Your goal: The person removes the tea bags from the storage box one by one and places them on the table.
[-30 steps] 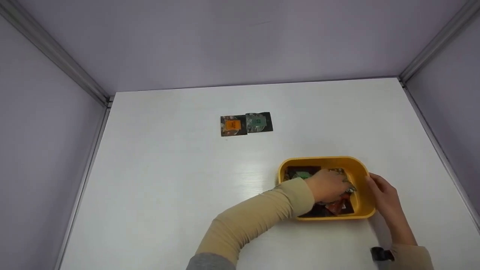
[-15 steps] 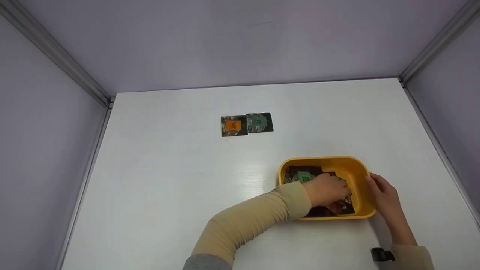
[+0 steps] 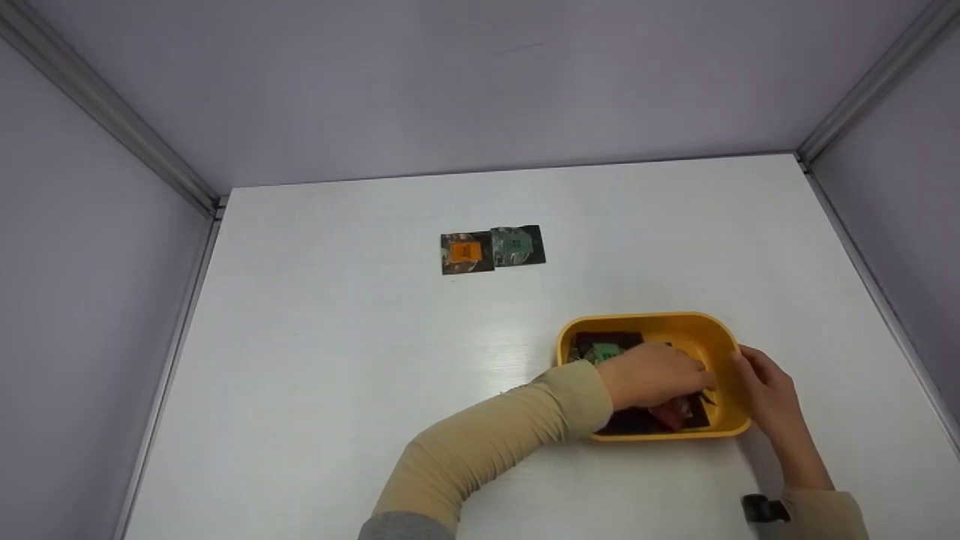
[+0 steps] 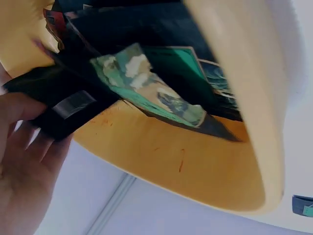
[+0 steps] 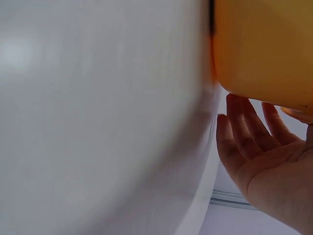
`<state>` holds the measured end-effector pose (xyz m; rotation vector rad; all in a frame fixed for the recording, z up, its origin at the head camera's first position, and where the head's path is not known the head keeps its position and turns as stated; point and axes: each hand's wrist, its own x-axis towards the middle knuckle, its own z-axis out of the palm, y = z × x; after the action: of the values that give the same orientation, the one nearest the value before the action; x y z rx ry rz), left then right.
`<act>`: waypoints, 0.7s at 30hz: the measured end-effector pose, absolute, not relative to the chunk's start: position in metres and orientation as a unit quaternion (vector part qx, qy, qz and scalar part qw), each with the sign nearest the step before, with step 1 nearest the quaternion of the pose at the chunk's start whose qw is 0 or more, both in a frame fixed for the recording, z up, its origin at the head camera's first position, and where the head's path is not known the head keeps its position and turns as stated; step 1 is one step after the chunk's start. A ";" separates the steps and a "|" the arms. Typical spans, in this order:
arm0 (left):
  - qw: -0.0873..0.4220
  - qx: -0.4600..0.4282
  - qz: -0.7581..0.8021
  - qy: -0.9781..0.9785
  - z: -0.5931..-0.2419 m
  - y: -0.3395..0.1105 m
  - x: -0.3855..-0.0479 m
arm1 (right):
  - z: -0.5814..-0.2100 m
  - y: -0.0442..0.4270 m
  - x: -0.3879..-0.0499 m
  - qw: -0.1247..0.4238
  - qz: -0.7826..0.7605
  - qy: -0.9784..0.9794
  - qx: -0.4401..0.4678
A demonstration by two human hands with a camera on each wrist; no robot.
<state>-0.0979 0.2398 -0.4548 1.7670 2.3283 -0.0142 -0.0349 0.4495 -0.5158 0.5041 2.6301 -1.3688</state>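
Observation:
My left hand (image 3: 656, 375) reaches into the yellow plastic tub (image 3: 634, 321). In the left wrist view it pinches a black flat packet (image 4: 51, 115) with a barcode label, the thumb lying on top. A crumpled green-and-cream patterned packet (image 4: 142, 81) lies beside it, and a green-labelled dark packet (image 4: 178, 68) is behind. From above, a packet with a green label (image 3: 606, 350) and a red packet (image 3: 670, 414) show around the hand. My right hand (image 3: 772, 397) holds the tub's right end, its thumb at the rim and its fingers against the outer wall.
On the white table (image 3: 337, 337), two dark packets lie edge to edge farther back: one with an orange label (image 3: 466, 251), one with a grey-green label (image 3: 517, 245). Pale lilac panels (image 3: 480, 90) enclose the table at the back and sides.
The left hand has shifted slightly within the tub among the packets, and its forearm has drawn a little to the left. The right hand, the tub and the two packets on the table stay put.

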 end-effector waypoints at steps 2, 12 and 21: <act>0.091 0.613 -0.008 0.785 -0.451 0.238 -0.100 | -0.516 0.449 -0.035 0.072 -0.461 0.868 0.170; 0.014 0.643 0.021 0.766 -0.435 0.208 -0.109 | -0.519 0.450 -0.035 0.061 -0.451 0.875 0.164; -0.137 0.604 0.128 0.775 -0.437 0.162 -0.133 | -0.516 0.451 -0.035 0.048 -0.440 0.884 0.152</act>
<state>-0.1334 0.1622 -0.4370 2.0823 2.6736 0.4399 -0.0345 0.4507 -0.5164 0.4650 2.6943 -1.3416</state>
